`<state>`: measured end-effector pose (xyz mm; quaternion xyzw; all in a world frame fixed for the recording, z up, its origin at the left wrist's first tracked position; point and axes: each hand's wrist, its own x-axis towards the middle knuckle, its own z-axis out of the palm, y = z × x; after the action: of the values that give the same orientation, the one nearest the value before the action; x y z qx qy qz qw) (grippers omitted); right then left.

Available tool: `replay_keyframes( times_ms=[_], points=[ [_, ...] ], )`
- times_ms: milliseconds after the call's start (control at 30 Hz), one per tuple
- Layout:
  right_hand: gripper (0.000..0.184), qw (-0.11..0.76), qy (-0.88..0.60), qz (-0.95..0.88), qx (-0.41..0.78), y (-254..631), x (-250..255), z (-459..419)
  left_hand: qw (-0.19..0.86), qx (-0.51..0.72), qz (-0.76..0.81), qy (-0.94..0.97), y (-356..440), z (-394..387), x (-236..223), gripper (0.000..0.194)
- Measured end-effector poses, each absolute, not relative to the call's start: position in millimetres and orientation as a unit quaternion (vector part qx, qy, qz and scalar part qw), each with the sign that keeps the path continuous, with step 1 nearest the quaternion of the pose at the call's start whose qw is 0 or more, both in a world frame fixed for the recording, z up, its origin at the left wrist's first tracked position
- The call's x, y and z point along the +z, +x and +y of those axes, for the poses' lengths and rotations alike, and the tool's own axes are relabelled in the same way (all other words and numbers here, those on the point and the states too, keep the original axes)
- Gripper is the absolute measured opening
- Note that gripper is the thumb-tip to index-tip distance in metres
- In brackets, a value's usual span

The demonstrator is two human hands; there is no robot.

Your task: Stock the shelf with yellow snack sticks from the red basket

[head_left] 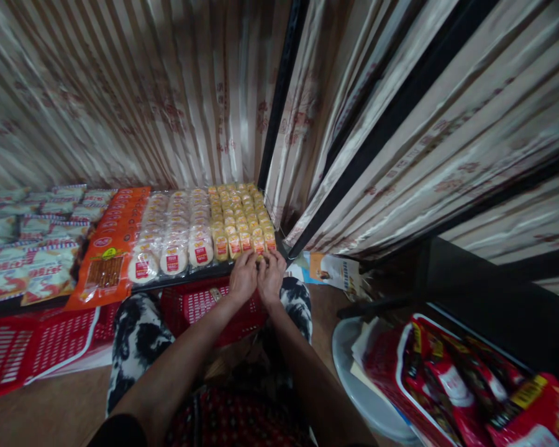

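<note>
Both hands meet at the front edge of a low shelf [214,272]. The left hand [243,277] and the right hand [271,276] lie side by side, touching, backs up, with fingers curled down over the nearest small yellow packets [240,217]; the fingertips are hidden, so whether they pinch a packet cannot be told. The yellow packets stand in about four close rows running back to the striped curtain [135,93], too small and crowded to count. Left of them lie three or four rows of round white packets [174,233] with red labels, then one column of orange packets [114,245], then white bags [23,242] with red print, cut off at the left border. Under the shelf two red baskets [32,347] show, one partly hidden behind the person's patterned knees. At lower right a pale tub [354,379] holds red bags [451,385], cut off by the border; their number is unclear. The printing everywhere is too blurred to read.
</note>
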<state>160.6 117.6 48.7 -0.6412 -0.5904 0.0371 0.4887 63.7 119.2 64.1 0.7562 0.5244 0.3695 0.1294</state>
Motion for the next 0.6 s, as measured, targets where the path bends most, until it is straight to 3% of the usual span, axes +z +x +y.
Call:
replay_keyframes(
  times_ms=[367,600],
  points=[
    [0.051,0.47,-0.657,-0.587,0.06,167.8,57.1,147.2,0.018,0.309,0.505,0.806,59.8,122.5,46.1,0.041],
    [0.056,0.448,-0.66,-0.6,0.068,173.7,56.2,171.9,-0.037,0.32,0.458,0.828,53.4,132.6,49.6,0.04]
  ],
)
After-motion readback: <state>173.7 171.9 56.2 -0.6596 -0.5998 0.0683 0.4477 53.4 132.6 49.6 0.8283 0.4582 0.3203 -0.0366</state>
